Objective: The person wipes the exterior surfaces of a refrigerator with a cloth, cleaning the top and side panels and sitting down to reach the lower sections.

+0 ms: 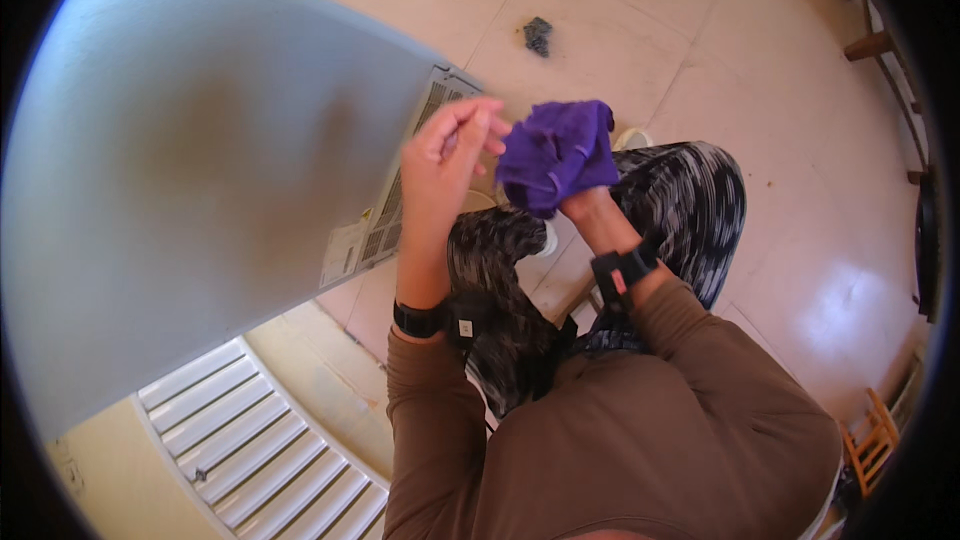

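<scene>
A crumpled purple cloth (pixel 561 154) is draped over my right hand (pixel 587 202). The cloth hides the fingers, so only the base of the hand and the wrist show below it. My left hand (pixel 456 139) is raised just left of the cloth, apart from it, its fingers loosely bent and slightly blurred. Nothing is visible in the left hand. Both hands are above my knees, which are covered by black-and-grey patterned trousers (pixel 697 202). Dark bands are strapped around both wrists.
On my left stands a large grey-blue appliance (pixel 187 165) with a vent grille (pixel 386 217) along its edge. Below it is a white slatted panel (pixel 255 435). A dark crumpled piece (pixel 538 36) lies on the tiled floor (pixel 795 127) ahead. Wooden furniture (pixel 870 439) stands at the right rim.
</scene>
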The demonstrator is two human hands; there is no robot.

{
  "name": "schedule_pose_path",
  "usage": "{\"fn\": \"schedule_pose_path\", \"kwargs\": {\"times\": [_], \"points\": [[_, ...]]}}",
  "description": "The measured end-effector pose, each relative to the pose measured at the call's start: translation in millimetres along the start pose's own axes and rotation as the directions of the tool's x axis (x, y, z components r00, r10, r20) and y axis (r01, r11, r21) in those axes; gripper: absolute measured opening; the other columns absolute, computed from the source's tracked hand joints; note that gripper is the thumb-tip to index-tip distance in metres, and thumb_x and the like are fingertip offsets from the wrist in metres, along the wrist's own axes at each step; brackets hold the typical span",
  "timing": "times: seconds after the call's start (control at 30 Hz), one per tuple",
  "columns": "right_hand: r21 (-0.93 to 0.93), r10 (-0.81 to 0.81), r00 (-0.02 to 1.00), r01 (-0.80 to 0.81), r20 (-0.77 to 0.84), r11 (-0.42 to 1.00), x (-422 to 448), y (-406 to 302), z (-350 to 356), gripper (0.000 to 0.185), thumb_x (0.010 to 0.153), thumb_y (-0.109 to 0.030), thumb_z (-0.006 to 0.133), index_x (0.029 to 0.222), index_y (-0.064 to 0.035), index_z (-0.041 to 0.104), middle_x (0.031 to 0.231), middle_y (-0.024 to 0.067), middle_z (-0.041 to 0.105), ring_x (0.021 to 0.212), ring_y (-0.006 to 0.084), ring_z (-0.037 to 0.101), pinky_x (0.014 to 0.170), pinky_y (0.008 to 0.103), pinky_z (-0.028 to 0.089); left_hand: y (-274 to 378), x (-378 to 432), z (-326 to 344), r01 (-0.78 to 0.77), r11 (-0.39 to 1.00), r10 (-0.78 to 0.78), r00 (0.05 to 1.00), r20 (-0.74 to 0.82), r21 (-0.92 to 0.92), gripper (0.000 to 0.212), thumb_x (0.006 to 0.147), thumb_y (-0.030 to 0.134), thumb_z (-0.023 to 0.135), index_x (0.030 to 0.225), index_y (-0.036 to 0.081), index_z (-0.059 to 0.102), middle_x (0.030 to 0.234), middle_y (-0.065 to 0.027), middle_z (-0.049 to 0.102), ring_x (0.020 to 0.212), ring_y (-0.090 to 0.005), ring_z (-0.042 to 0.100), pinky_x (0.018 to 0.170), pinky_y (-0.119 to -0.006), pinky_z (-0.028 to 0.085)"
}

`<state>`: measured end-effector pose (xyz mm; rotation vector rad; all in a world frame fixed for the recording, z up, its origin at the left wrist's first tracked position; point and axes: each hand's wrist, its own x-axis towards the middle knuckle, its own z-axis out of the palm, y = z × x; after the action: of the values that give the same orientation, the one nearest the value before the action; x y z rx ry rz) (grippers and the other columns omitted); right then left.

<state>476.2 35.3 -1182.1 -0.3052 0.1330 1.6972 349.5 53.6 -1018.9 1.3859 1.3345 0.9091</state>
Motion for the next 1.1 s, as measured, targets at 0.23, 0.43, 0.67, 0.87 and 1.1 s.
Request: {"fn": "schedule_pose_path", "kwargs": {"times": [0.23, 0.43, 0.67, 0.87, 1.1], "points": [[-0.190, 0.003, 0.954, 0.056, 0.299, 0.980, 152, -8, -16, 0.033, 0.090, -0.046, 0.042, 0.096, -0.0152, 0.051, 0.086, -0.0002, 0.052, 0.078, 0.0157, 0.050, 0.071, 0.0308, 0.044, -22, 80, 20, -0.183, 0.906, 0.069, 0.953, -0.294, -0.382, 0.026, 0.094, 0.021, 0.044, 0.100, 0.001, 0.059, 0.068, -0.0039, 0.056, 0.049, -0.0046, 0.040, 0.043, -0.017, 0.027], [-0.400, 0.046, 0.986, 0.023, 0.160, 0.916, 247, -11, 7, 0.025, 0.091, -0.037, 0.047, 0.104, -0.0159, 0.054, 0.078, -0.0009, 0.055, 0.067, 0.0100, 0.051, 0.057, 0.0218, 0.042, -19, 95, 18, -0.295, 0.808, 0.063, 0.904, -0.423, -0.510, 0.033, 0.096, 0.028, 0.039, 0.092, 0.002, 0.058, 0.062, -0.0032, 0.052, 0.047, -0.0046, 0.036, 0.043, -0.018, 0.023], [-0.787, 0.359, 0.911, -0.067, 0.201, 0.613, 240, 50, 176, 0.051, 0.090, -0.050, 0.043, 0.113, -0.0060, 0.054, 0.097, 0.0038, 0.058, 0.080, 0.0100, 0.054, 0.068, 0.0236, 0.047, -21, 99, -12, -0.375, 0.851, 0.020, 0.722, -0.691, -0.367, 0.035, 0.095, 0.029, 0.039, 0.088, 0.000, 0.056, 0.061, -0.0036, 0.053, 0.046, -0.0057, 0.034, 0.045, -0.018, 0.026], [-0.797, 0.365, 0.819, 0.172, 0.442, 0.579, 234, 46, 256, 0.047, 0.092, -0.046, 0.040, 0.113, -0.0071, 0.054, 0.101, 0.0034, 0.057, 0.079, 0.0084, 0.053, 0.069, 0.0242, 0.046, -19, 108, -19, -0.413, 0.843, 0.009, 0.651, -0.759, -0.345, 0.036, 0.095, 0.031, 0.039, 0.087, 0.000, 0.055, 0.059, -0.0034, 0.050, 0.047, -0.0062, 0.032, 0.045, -0.018, 0.026], [-0.854, 0.491, 0.855, -0.123, 0.167, 0.505, 284, 35, 75, 0.054, 0.095, -0.046, 0.032, 0.126, -0.0047, 0.046, 0.116, 0.0085, 0.055, 0.099, 0.0144, 0.054, 0.087, 0.0287, 0.044, -16, 114, -12, -0.421, 0.817, 0.004, 0.687, -0.727, -0.394, 0.036, 0.095, 0.031, 0.040, 0.086, -0.001, 0.055, 0.059, -0.0035, 0.050, 0.047, -0.0062, 0.031, 0.045, -0.019, 0.025]]}}
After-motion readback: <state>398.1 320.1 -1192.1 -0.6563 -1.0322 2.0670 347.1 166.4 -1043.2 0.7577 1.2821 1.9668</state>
